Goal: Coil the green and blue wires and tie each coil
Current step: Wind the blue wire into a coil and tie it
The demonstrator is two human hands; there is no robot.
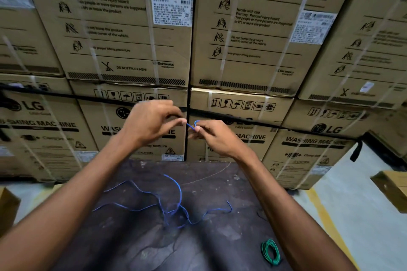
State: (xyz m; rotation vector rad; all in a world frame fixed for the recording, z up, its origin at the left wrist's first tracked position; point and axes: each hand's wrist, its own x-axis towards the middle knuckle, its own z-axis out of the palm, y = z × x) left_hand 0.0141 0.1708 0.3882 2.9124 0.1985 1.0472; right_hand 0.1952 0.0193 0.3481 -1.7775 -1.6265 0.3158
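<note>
Above the table (220, 182), both raised: left hand (152, 122) blurred, fingertips pinched on one end of a short blue wire (192, 126) loop; right hand (211, 136) pinching the other end. Below, loose blue tangle (167, 202) sprawled mid-table. Green coil (271, 252) near right forearm, partly hidden. Beyond, stacked boxes (242, 39).

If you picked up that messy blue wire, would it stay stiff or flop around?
Probably floppy: the blue wire sprawls in loose wavy bends across the dark table. It likely keeps kinks, since a small loop stands between the left hand and right hand. It looks thin, so probably light.
</note>
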